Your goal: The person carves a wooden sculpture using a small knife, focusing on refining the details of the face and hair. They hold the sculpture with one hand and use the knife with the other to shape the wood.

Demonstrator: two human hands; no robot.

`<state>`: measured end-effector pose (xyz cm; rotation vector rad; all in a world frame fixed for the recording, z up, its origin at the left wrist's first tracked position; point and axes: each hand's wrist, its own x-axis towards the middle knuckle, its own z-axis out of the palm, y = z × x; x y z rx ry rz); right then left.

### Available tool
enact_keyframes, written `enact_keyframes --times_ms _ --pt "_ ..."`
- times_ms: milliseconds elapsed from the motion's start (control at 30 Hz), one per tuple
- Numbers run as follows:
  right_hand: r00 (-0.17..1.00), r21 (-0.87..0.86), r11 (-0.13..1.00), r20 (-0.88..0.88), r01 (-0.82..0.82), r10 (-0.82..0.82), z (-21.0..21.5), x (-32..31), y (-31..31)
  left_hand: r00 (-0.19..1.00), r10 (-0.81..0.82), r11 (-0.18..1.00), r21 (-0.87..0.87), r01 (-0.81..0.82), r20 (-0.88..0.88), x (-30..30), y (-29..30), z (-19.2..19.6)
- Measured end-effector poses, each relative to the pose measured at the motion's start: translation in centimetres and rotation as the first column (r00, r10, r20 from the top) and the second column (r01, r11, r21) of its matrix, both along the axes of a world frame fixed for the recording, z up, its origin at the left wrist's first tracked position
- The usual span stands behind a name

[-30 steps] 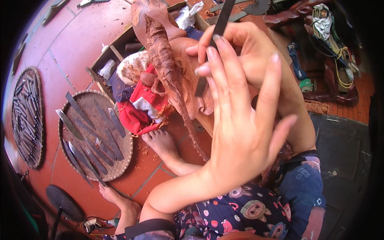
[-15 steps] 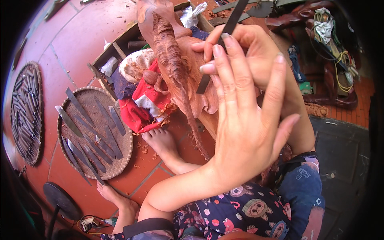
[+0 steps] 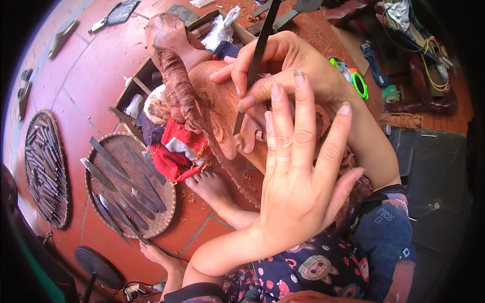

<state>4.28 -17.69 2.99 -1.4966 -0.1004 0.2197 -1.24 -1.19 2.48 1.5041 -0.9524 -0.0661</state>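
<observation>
In my right hand point(image 3: 278, 68), thumb and fingertips pinch a thin, flat black metal carving tool point(image 3: 256, 60). Its lower end meets the smooth curled surface of a reddish-brown wood carving point(image 3: 209, 76), which has a rough, wavy, hair-like strand running down it. My left hand point(image 3: 305, 151) is spread flat in front, back facing up, fingers apart and gripping nothing. Its fingertips overlap the right hand's wrist area in the picture; whether they touch is hidden. Part of the carving lies behind the left hand and forearm.
Several blades lie in a round woven tray point(image 3: 174, 202) on the red tiled floor. A second tray point(image 3: 67, 202) holds many tool handles. Red cloth point(image 3: 174, 159) and a wooden box point(image 3: 124, 123) sit beside the carving. Wood pieces with cables point(image 3: 429, 76) stand at right.
The view has shifted, showing more floor at the top left and a green-rimmed item at right. The tool is more upright, its end still at the carving. My left hand's fingers have spread wider.
</observation>
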Motion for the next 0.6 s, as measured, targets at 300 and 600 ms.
enact_keyframes --times_ms 300,600 --pt "0.999 -0.157 0.987 0.049 0.019 -0.011 0.9 0.9 -0.1 0.999 0.045 0.996 -0.070 -0.046 -0.019 0.4 -0.6 -0.6" --pt "0.991 -0.244 0.968 -0.099 0.064 -0.090 2.5 1.0 0.9 0.997 0.031 0.990 -0.138 -0.040 -0.066 0.6 0.2 -0.9"
